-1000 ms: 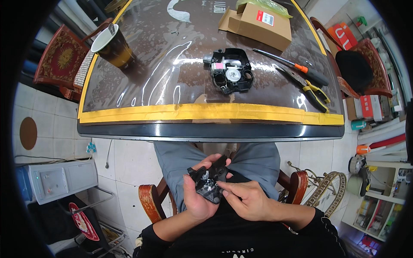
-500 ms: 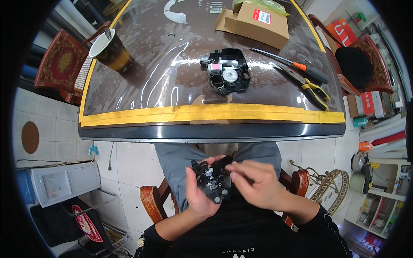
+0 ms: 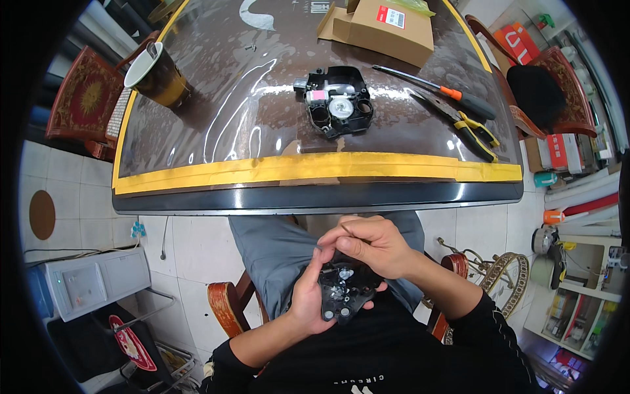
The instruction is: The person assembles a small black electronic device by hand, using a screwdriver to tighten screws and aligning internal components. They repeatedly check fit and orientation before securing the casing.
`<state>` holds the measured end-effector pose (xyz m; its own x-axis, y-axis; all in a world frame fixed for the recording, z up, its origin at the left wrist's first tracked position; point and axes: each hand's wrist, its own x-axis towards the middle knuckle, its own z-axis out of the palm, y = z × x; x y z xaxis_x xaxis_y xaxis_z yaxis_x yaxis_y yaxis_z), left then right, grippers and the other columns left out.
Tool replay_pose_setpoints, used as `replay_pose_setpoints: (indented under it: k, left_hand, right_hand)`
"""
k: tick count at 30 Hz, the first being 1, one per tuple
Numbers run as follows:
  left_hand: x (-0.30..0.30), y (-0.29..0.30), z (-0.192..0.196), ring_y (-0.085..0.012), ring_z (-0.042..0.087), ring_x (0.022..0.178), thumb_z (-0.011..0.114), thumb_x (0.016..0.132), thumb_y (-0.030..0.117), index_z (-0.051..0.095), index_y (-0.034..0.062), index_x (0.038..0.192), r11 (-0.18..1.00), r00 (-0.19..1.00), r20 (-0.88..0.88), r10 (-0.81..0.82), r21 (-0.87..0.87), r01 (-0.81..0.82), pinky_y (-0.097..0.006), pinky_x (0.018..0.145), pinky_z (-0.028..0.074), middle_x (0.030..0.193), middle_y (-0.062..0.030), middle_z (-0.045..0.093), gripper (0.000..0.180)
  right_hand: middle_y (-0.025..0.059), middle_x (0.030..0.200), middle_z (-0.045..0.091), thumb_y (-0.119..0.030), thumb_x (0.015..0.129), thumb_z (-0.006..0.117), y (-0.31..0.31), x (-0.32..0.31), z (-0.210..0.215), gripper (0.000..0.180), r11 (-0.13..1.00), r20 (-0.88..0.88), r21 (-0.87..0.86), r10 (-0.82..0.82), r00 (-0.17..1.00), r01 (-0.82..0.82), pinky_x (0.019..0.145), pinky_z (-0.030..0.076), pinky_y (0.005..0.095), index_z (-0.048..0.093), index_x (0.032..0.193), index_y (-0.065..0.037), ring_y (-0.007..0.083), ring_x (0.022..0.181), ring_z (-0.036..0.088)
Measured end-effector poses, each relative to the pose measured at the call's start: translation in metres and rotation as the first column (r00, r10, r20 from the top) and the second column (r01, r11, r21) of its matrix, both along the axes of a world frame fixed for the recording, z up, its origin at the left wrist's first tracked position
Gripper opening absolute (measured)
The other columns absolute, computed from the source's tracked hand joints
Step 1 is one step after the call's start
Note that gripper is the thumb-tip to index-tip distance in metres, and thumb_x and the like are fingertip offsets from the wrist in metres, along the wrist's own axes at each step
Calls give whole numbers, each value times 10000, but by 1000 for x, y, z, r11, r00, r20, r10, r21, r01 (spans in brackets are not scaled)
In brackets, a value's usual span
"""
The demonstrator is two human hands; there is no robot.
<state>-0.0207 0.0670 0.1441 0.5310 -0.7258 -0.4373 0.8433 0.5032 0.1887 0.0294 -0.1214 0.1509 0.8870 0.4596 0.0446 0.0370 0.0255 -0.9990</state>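
Up goes the right hand point(image 3: 384, 248), swinging from the right side of the dark mechanical part point(image 3: 344, 292) half a second ago to its top end now, and the part itself has slid a little rightward in the lower middle of the frame. Left hand point(image 3: 307, 297) has it firmly, palm under the left edge, fingertips peeking out past the right edge, so those fingers are wrapped around the piece. Over on the right hand, the fingers are bent, with the thumb drawn in close to the forefinger, and I cannot tell whether anything is pinched between them. Face up on the part: pale, shiny bits in the middle and two round silvery spots at the bottom end, all of it above the grey trousers point(image 3: 262, 253).

Up on the table point(image 3: 223, 125), a black housing point(image 3: 338, 102) with a white round piece lies at upper centre. Right of it, the screwdriver point(image 3: 451, 93) with its orange collar slants down toward the right, and just below sit the yellow-and-black pliers point(image 3: 464, 128). Cardboard box point(image 3: 387, 33) at the top, cup point(image 3: 157, 75) upper left, small metal pieces point(image 3: 251, 47) between cup and box, yellow tape point(image 3: 295, 169) running along the near edge.
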Motion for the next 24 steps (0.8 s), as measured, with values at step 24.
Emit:
replay_pose_setpoints:
  k: [24]
  left_hand:
    - [-6,2,-8,-433,703,1132,277,1071,711,546,99,1422,1000,990,-143,19,17,-17,-573,824,640,1313,-212,674,755]
  right_hand:
    - [92,1077,741,-147,1098,585,3,-26,6,285,960,-8,-33,-280,960,280,836,588,301,696,1278,44,149,1032,701]
